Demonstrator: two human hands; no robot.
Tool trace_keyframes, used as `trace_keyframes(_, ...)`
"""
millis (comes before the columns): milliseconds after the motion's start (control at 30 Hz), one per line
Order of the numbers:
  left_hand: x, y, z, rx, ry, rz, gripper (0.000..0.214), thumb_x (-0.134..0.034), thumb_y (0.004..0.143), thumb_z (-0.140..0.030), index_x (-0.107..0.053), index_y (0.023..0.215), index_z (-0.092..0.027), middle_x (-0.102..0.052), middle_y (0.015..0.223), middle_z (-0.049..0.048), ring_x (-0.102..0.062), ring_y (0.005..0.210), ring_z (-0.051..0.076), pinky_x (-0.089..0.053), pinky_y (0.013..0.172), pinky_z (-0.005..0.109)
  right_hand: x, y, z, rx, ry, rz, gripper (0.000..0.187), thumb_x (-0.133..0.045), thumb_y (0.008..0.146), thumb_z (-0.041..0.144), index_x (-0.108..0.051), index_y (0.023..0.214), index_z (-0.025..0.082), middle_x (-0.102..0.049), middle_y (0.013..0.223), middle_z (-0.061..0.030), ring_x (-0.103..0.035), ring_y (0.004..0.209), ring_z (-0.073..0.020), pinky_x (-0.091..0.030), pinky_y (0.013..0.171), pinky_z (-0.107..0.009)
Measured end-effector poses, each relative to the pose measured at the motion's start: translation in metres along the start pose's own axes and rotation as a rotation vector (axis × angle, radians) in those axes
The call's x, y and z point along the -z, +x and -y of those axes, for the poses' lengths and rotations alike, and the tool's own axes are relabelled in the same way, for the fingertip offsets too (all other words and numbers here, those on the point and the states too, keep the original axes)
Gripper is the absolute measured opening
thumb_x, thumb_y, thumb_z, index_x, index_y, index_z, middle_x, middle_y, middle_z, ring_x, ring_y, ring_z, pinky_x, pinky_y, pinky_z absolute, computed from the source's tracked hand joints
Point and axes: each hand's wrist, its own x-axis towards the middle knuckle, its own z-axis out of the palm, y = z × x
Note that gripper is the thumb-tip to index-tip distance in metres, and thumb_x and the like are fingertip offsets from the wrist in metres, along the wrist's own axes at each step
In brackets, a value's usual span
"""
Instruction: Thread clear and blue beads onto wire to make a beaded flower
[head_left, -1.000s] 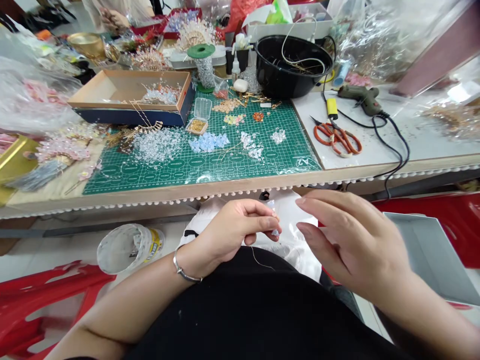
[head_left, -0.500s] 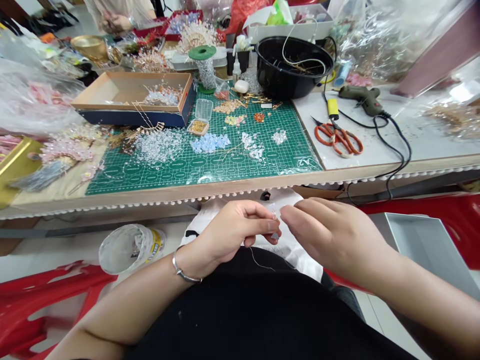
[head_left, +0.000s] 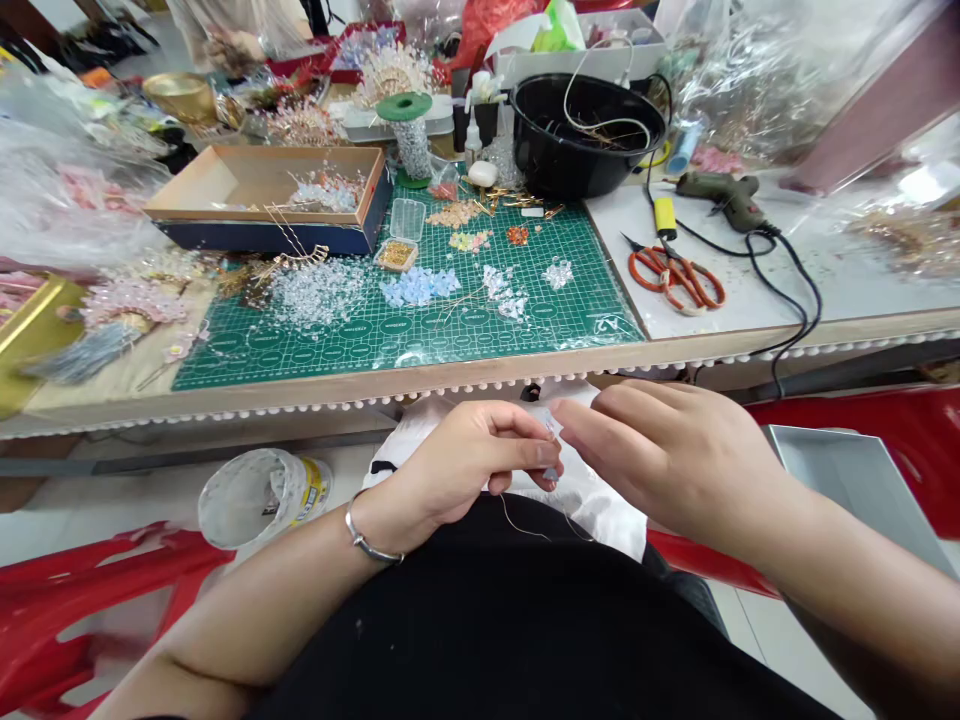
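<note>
Over my lap, my left hand (head_left: pixel 495 450) pinches a small beaded flower piece (head_left: pixel 551 472) of pale blue and clear bits between thumb and fingers. A thin wire (head_left: pixel 517 520) hangs below that hand, and a second fine strand shows a little to its right. My right hand (head_left: pixel 652 450) is close beside the piece, back of the hand toward me, with thumb and forefinger brought together at its upper end. Whatever those fingertips grip is too small or hidden to name.
On the green cutting mat (head_left: pixel 315 360) lie clear beads (head_left: pixel 319 292), blue petals (head_left: pixel 420 287) and a bead box (head_left: pixel 397 254). Red-handled pliers (head_left: pixel 675 275) and a glue gun (head_left: pixel 724 195) lie right. A black basin (head_left: pixel 562 175) stands behind; a white bucket (head_left: pixel 251 495) is below left.
My right hand has shifted slightly left and up, its fingertips nearer the upper end of the piece. A strand now shows by my lap. My left hand stays put.
</note>
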Motion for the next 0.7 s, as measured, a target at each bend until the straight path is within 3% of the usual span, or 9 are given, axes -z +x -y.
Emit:
trace_keyframes(67,0.0,0.0,0.0,0.018,-0.025,-0.008,0.013,-0.071,0.073,-0.024,-0.063,0.074,-0.014,-0.067,0.068,0.0034,-0.062,0.062,0.011,-0.022,0.039,0.017,-0.002,0.0,0.0,-0.017,0.039,0.019,0.008,-0.054,0.085,0.015,-0.062,0.082,0.018,-0.053,0.061,0.0011,-0.048,0.055,-0.0145,-0.031,0.052,-0.029)
trace_keyframes(133,0.0,0.001,0.0,0.029,-0.047,-0.01,0.014,-0.072,0.072,-0.023,-0.062,0.073,-0.014,-0.067,0.067,0.0032,-0.062,0.061,0.011,-0.022,0.039,0.017,-0.006,0.0,-0.001,-0.069,0.063,0.042,0.017,-0.052,0.087,0.019,-0.061,0.072,0.017,-0.053,0.058,0.0009,-0.049,0.053,-0.0139,-0.031,0.051,-0.029)
trace_keyframes(300,0.002,0.002,0.003,0.021,-0.054,-0.005,0.014,-0.072,0.073,-0.023,-0.062,0.075,-0.014,-0.067,0.069,0.0041,-0.063,0.062,0.011,-0.021,0.038,0.017,-0.006,-0.002,-0.006,-0.18,0.01,0.04,0.024,-0.049,0.09,0.022,-0.061,0.07,0.018,-0.057,0.056,0.0003,-0.051,0.05,-0.0139,-0.03,0.048,-0.029)
trace_keyframes(400,0.002,0.003,0.004,0.014,-0.057,-0.01,0.014,-0.072,0.073,-0.023,-0.062,0.074,-0.013,-0.067,0.07,0.0043,-0.063,0.062,0.012,-0.022,0.038,0.017,0.009,0.0,-0.001,-0.19,-0.088,0.017,0.017,-0.051,0.089,0.025,-0.065,0.086,0.016,-0.066,0.079,-0.0069,-0.061,0.067,-0.0188,-0.039,0.055,-0.03)
trace_keyframes(467,0.001,0.004,0.003,0.012,-0.048,-0.01,0.014,-0.071,0.073,-0.023,-0.062,0.074,-0.013,-0.066,0.07,0.0039,-0.062,0.06,0.01,-0.022,0.038,0.017,0.02,0.003,0.009,-0.212,-0.134,-0.025,0.023,-0.053,0.088,0.026,-0.062,0.105,0.014,-0.066,0.101,-0.013,-0.064,0.082,-0.0233,-0.043,0.062,-0.032)
trace_keyframes(533,0.0,0.005,0.002,0.004,-0.036,-0.006,0.013,-0.071,0.074,-0.023,-0.063,0.075,-0.012,-0.065,0.067,0.0031,-0.06,0.058,0.009,-0.023,0.038,0.016,0.026,0.005,0.02,-0.212,-0.077,-0.018,0.026,-0.051,0.087,0.021,-0.058,0.112,0.014,-0.065,0.109,-0.0129,-0.064,0.084,-0.0222,-0.044,0.062,-0.031)
trace_keyframes(633,-0.001,0.005,0.002,-0.007,-0.014,-0.006,0.014,-0.07,0.075,-0.025,-0.065,0.076,-0.013,-0.066,0.067,0.0031,-0.06,0.059,0.009,-0.025,0.039,0.016,0.019,0.007,0.032,-0.26,0.027,0.1,0.016,-0.045,0.088,0.014,-0.061,0.088,0.015,-0.067,0.083,-0.008,-0.062,0.063,-0.0179,-0.04,0.053,-0.029)
trace_keyframes(700,0.0,0.005,0.003,-0.003,-0.01,-0.011,0.014,-0.071,0.075,-0.026,-0.065,0.075,-0.013,-0.067,0.068,0.0035,-0.061,0.06,0.009,-0.025,0.039,0.016,0.009,0.006,0.033,-0.3,0.062,0.133,0.019,-0.044,0.088,0.013,-0.058,0.075,0.016,-0.059,0.064,-0.0038,-0.055,0.05,-0.0159,-0.035,0.047,-0.029)
